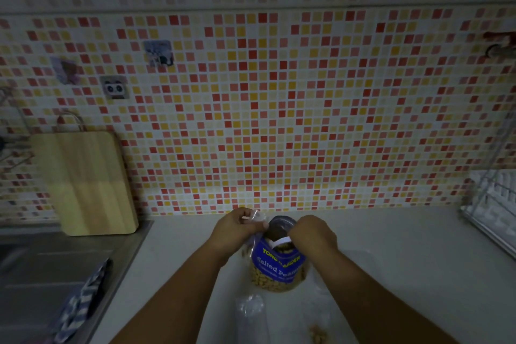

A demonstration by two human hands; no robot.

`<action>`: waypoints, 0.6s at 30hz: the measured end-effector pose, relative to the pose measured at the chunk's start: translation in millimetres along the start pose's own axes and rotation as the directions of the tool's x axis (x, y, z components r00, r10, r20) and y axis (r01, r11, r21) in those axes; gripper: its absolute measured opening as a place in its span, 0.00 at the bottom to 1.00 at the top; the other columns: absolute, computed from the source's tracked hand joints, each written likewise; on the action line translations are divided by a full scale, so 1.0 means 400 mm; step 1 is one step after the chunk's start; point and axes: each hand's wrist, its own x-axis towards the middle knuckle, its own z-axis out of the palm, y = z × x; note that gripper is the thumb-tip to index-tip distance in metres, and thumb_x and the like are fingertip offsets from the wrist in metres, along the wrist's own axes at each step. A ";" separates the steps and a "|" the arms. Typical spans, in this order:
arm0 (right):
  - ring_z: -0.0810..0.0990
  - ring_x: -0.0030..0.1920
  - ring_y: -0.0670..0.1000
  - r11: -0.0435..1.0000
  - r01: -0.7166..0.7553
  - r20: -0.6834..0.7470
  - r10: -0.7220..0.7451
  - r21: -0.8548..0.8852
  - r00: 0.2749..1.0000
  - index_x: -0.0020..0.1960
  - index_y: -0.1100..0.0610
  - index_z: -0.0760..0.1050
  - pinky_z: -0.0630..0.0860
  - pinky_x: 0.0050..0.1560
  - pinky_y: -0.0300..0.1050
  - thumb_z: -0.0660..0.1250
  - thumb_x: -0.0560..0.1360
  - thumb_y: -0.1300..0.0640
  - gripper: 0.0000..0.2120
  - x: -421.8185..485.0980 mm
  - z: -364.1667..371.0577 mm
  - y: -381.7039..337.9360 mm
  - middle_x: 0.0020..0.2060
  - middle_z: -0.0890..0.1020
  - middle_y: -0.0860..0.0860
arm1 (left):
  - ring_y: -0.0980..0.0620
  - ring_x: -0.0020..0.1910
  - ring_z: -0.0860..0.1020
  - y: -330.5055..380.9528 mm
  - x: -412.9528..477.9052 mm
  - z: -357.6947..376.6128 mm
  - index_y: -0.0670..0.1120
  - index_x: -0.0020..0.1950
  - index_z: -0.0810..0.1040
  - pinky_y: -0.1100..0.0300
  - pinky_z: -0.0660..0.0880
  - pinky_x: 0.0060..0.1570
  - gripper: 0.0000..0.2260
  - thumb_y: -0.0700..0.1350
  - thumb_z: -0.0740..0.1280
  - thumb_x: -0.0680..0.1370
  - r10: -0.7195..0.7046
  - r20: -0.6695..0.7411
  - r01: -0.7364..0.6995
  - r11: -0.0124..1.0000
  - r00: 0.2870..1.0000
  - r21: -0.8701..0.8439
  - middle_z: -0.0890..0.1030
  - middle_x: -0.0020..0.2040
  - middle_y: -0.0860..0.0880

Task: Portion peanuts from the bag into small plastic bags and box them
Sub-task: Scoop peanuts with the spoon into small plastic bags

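Our peanut bag (pixel 276 262) stands upright on the counter (pixel 391 246), mouth up. Our left hand (pixel 234 227) pinches a small bag (pixel 255 216) just left of that mouth; our right hand (pixel 314 234) grips its right rim.

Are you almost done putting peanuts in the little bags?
No. Done: one little bag nearby seems to hold peanuts. In hand: the left hand pinches a clear small bag; the right hand grips the open top of the peanut bag. Left: that bag looks quite full, and no box shows.
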 end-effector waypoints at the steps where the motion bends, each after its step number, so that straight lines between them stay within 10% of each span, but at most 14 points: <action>1: 0.77 0.44 0.53 1.000 -0.009 0.005 0.009 0.020 1.000 0.52 0.59 0.77 0.73 0.45 0.44 0.61 0.77 0.51 0.13 0.007 -0.006 0.007 0.44 0.79 0.54 | 0.54 0.42 0.80 0.003 -0.002 -0.002 0.46 0.53 0.77 0.65 0.74 0.35 0.12 0.45 0.72 0.72 0.000 0.003 0.000 1.000 1.000 -0.003 0.82 0.45 0.49; 8: 0.70 0.31 0.50 0.993 -0.082 0.126 0.093 -0.085 0.988 0.32 0.58 0.69 0.68 0.38 0.43 0.62 0.74 0.52 0.15 0.086 -0.035 0.052 0.33 0.72 0.52 | 0.50 0.49 0.81 0.009 -0.001 -0.026 0.46 0.55 0.77 0.60 0.78 0.43 0.16 0.46 0.75 0.69 0.034 -0.032 -0.033 0.999 0.999 0.026 0.82 0.51 0.47; 13: 0.73 0.47 0.54 0.963 -0.051 0.254 0.121 -0.266 0.960 0.52 0.58 0.76 0.69 0.47 0.45 0.60 0.76 0.52 0.12 0.102 -0.077 0.063 0.51 0.75 0.56 | 0.56 0.46 0.78 0.021 -0.010 -0.023 0.49 0.54 0.76 0.67 0.73 0.35 0.18 0.46 0.76 0.67 0.103 0.028 -0.107 0.950 0.994 0.292 0.80 0.48 0.52; 18: 0.72 0.38 0.50 0.932 -0.011 0.203 0.091 -0.362 0.975 0.60 0.56 0.75 0.69 0.46 0.44 0.58 0.77 0.53 0.15 0.100 -0.140 0.063 0.40 0.73 0.53 | 0.56 0.46 0.77 0.037 -0.013 0.001 0.50 0.55 0.75 0.67 0.73 0.36 0.20 0.46 0.77 0.66 0.185 0.098 -0.209 0.841 0.978 0.499 0.78 0.47 0.54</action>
